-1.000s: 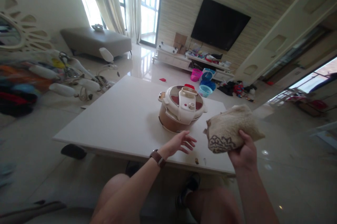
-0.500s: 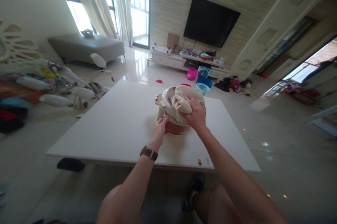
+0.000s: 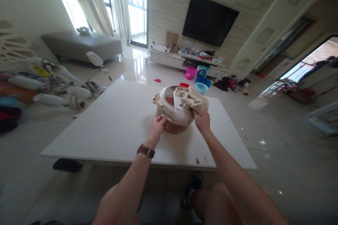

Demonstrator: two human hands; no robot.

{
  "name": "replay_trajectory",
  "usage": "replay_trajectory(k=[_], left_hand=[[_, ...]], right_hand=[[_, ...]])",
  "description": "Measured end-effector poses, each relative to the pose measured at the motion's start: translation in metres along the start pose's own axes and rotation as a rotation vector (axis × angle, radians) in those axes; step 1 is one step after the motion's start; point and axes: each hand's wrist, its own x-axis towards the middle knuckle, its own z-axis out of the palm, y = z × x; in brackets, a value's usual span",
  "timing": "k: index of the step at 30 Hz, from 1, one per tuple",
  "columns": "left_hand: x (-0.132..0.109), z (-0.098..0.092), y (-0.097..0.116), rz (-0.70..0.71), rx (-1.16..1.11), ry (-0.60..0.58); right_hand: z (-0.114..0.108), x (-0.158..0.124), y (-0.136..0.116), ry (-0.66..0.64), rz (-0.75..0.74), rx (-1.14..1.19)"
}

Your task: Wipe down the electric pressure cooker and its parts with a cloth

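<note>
A cream and brown electric cooker [image 3: 176, 126] stands upright on the white table [image 3: 105, 123], its rounded lid [image 3: 169, 107] closed. My right hand [image 3: 202, 121] is closed on a crumpled beige cloth [image 3: 196, 100], which lies against the right side of the lid. Some of those fingers are hidden under the cloth. At the cooker's front left, my left hand [image 3: 157, 126] pinches the rim just below the lid, with a brown-strapped watch on that wrist.
Two small items, one a dark and yellow piece [image 3: 197, 160], lie near the table's front edge. Beyond the table are a blue basket [image 3: 201, 88], a pink basket [image 3: 191, 73] and a low TV cabinet [image 3: 165, 58]. A white-armed lamp [image 3: 76, 92] lies at the left.
My right hand has slid the cloth right and down over the lid, uncovering the lid's middle and a red button. My left hand stays at the rim; the view shifts slightly.
</note>
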Motion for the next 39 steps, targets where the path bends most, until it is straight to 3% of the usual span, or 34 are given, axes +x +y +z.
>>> replay_trajectory(k=[4,10,15,20,25,31,36,39], left_hand=[[0.000,0.000,0.000,-0.001,0.001,0.002],[-0.002,0.002,0.001,-0.005,0.017,0.017],[-0.001,0.000,0.000,0.002,0.017,0.009],[-0.001,-0.001,-0.001,0.007,0.017,-0.003],[0.000,-0.001,0.000,0.012,0.036,-0.010],[0.000,-0.002,-0.001,0.006,0.039,-0.008],[0.001,-0.001,-0.002,0.024,0.020,0.000],[0.001,0.000,-0.001,0.003,0.020,0.018]], right_hand=[[0.007,-0.033,-0.013,0.009,-0.053,-0.134],[-0.003,0.003,-0.031,-0.063,-0.014,-0.160],[-0.001,0.015,-0.084,-0.369,-0.335,-0.436],[0.011,0.015,-0.111,-0.443,-0.344,-0.713],[0.002,-0.003,-0.089,-0.463,-0.499,-0.728],[-0.020,-0.031,-0.038,-0.474,-0.628,-0.607],[-0.006,-0.067,0.027,-0.209,-0.606,-0.361],[0.011,-0.067,0.053,-0.008,-0.446,-0.160]])
